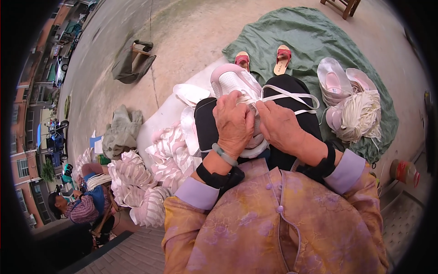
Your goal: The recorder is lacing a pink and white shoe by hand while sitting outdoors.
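Shoe on lap; lacing seemingly underway, unfinished: lace trailing loose rightward. Hands close together over shoe: right hand pinching lace, left hand curled, exact grip hidden. Lace bundle left on green sheet.

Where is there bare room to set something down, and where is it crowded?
Bare concrete lies between the dark green cloth and the green tarp. The tarp is bare, though creased, beyond the red sandals. Crowded: the tarp's right side, with nested shoe uppers and bundled white laces; also left of the left hand, with a pink-and-white heap.
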{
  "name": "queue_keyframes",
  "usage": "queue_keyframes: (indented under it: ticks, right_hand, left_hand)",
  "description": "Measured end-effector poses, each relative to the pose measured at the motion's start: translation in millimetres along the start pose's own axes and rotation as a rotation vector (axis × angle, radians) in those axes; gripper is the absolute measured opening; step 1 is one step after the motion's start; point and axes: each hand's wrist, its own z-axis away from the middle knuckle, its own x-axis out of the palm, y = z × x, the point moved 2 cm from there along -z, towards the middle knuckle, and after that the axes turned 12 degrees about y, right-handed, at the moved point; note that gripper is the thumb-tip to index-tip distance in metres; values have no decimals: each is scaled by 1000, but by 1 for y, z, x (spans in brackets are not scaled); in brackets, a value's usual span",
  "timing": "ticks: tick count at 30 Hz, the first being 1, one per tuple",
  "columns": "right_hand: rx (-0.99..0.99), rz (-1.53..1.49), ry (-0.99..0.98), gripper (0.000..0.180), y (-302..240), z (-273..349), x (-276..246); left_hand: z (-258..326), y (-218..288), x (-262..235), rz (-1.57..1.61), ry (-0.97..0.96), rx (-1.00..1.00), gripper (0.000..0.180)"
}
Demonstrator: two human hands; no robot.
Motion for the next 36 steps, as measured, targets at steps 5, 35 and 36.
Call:
queue_keyframes:
  ticks: [5,35,36]
  right_hand:
    - [56,-65,31,22,10,2,7]
    - [86,-194,251,23,32,21,6]
    - [84,-198,265,22,34,23,5]
  left_hand:
    - [-1,4,4,-69,71,83,10]
    - [6,2,-50,-232,-175,88,3]
    - [16,-13,-65,-280,-184,43,3]
